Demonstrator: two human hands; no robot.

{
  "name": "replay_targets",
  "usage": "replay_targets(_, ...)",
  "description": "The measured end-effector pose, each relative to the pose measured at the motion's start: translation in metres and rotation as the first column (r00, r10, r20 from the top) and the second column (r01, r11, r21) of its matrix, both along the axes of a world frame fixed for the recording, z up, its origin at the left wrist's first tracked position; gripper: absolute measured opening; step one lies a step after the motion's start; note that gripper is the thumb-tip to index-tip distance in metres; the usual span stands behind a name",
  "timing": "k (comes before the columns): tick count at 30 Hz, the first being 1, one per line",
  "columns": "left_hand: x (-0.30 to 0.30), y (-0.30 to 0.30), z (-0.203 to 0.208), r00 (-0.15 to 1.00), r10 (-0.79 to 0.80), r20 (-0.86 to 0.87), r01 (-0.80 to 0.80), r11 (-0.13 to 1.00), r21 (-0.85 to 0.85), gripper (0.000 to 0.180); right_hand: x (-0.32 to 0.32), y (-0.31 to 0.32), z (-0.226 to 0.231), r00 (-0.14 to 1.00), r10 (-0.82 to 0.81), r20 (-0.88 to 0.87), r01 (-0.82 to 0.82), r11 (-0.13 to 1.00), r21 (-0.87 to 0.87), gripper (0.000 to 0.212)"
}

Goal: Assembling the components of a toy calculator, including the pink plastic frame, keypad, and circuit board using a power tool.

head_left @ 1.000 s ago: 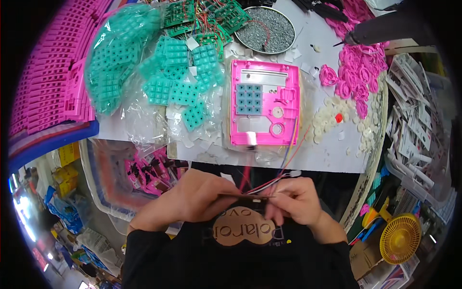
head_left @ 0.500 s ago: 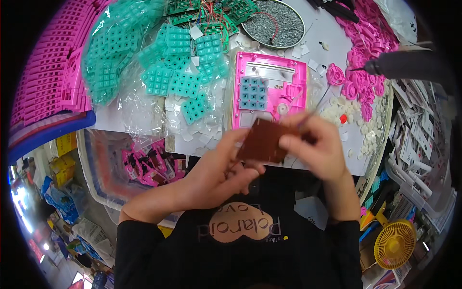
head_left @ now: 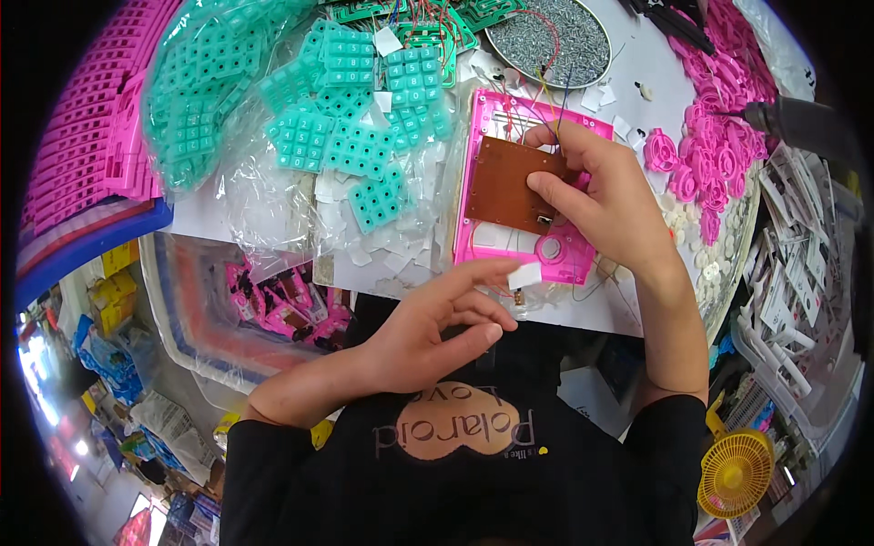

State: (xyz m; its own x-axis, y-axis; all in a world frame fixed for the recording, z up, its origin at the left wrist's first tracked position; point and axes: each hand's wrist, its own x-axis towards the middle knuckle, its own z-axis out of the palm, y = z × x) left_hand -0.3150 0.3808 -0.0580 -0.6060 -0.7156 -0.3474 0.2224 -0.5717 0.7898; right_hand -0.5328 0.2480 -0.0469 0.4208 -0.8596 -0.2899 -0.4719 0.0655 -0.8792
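Note:
A brown circuit board (head_left: pixel 510 187) with thin wires is held by its right side between the thumb and fingers of my right hand (head_left: pixel 605 187). It lies over a pink plastic housing (head_left: pixel 575 269), tilted a little, and hides the housing's middle, where a blue-grey keypad showed before. Just in front of the housing is my left hand (head_left: pixel 442 318), fingers apart. By its index fingertip is a small white piece (head_left: pixel 524 276); whether the finger touches it I cannot tell. A tiny brownish part shows just below that piece.
Teal rubber keypads (head_left: pixel 360 150) lie on plastic film at left, beside stacked pink panels (head_left: pixel 86 118). Green circuit boards (head_left: pixel 428 41) and a round tray of screws (head_left: pixel 551 45) sit behind. Pink rings (head_left: pixel 719 155) and a dark tool (head_left: pixel 792 123) are at right; a bin (head_left: pixel 196 309) stands front left.
My right hand has carried the brown board away from me and laid it over the pink housing. My left hand has come off the board, and its fingers have spread.

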Motion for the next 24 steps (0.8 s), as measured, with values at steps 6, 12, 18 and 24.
replay_targets(6, 0.006, 0.002, 0.005, 0.999, -0.032, 0.042, 0.036, 0.997, -0.074, 0.058, 0.007, -0.011, -0.002, 0.98, 0.069, -0.187, -0.114, 0.964, -0.241, 0.028)
replay_targets(12, 0.026, -0.027, 0.04, 0.77, 0.044, 0.637, 0.232, 0.911, -0.342, 0.046, 0.006, -0.014, -0.004, 0.976, 0.057, -0.209, -0.102, 0.972, -0.21, 0.024)
replay_targets(18, 0.023, -0.064, 0.029, 0.566, 0.478, 0.672, 0.467, 0.485, -0.739, 0.047, 0.01, -0.009, 0.005, 0.905, 0.032, -0.424, -0.189, 0.924, -0.332, 0.04)
replay_targets(24, 0.012, -0.071, 0.014, 0.535, 0.434, 0.725, 0.738, 0.178, -0.651, 0.057, 0.007, 0.011, 0.005, 0.908, -0.123, -0.401, -0.25, 0.61, -0.752, 0.056)
